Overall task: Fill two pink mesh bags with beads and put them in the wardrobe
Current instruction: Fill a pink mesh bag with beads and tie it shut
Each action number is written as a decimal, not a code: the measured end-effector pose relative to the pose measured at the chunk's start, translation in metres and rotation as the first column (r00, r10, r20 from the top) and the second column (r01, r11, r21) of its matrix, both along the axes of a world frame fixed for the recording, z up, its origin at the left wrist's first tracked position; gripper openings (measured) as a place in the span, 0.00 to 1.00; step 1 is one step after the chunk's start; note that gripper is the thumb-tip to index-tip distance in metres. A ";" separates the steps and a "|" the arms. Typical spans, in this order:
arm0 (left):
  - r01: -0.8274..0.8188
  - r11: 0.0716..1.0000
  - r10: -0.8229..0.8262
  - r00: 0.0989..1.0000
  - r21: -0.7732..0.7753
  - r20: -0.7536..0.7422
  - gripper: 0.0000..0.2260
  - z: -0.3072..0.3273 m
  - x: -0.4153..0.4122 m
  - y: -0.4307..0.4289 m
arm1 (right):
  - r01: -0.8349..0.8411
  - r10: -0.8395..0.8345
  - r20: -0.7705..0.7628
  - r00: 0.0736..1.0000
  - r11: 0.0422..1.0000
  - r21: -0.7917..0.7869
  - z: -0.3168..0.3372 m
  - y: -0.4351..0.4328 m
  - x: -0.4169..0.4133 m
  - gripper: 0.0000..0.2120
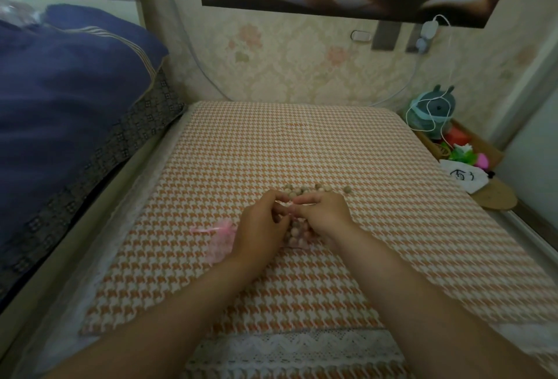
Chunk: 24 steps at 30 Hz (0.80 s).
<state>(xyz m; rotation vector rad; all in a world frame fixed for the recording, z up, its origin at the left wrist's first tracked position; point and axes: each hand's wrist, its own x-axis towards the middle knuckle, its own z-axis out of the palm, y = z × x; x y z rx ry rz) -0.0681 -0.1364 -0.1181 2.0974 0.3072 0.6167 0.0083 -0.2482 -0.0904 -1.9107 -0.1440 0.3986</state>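
Note:
Both hands meet over a pink mesh bag (297, 235) that bulges with tan wooden beads and rests on the houndstooth cushion (302, 143). My left hand (261, 227) and my right hand (321, 214) pinch the bag's top between their fingertips. A second pink mesh bag (222, 236) with a ribbon lies flat just left of my left hand. Loose beads (305, 190) sit in a small pile just beyond my fingers, with one stray bead (347, 189) to the right.
A dark blue quilt (69, 100) is piled at the left. A floral wall rises behind the cushion. At the right, a box holds a grey-green plush toy (430, 113), bright toys and a white pouch (465, 177), with a white cable hanging down.

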 end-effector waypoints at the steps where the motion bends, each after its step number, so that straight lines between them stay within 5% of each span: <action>1: -0.003 1.000 0.003 1.000 0.017 0.002 0.12 -0.001 0.000 0.000 | 0.029 -0.029 -0.021 0.999 0.999 0.021 0.000 0.000 -0.001 0.07; 8: -0.004 0.999 0.005 1.000 0.042 -0.022 0.10 -0.002 0.001 0.001 | -0.132 0.223 0.333 0.916 0.952 -0.276 0.008 -0.007 -0.004 0.03; 15: 0.034 0.996 -0.030 0.999 0.079 -0.044 0.12 0.001 -0.001 0.002 | -0.304 0.372 0.180 0.911 0.898 -0.317 0.020 -0.016 -0.002 0.06; 24: 0.001 0.998 0.000 1.000 0.066 -0.026 0.09 0.002 -0.008 -0.011 | -0.233 0.432 0.272 0.860 0.806 -0.544 0.022 -0.004 -0.004 0.09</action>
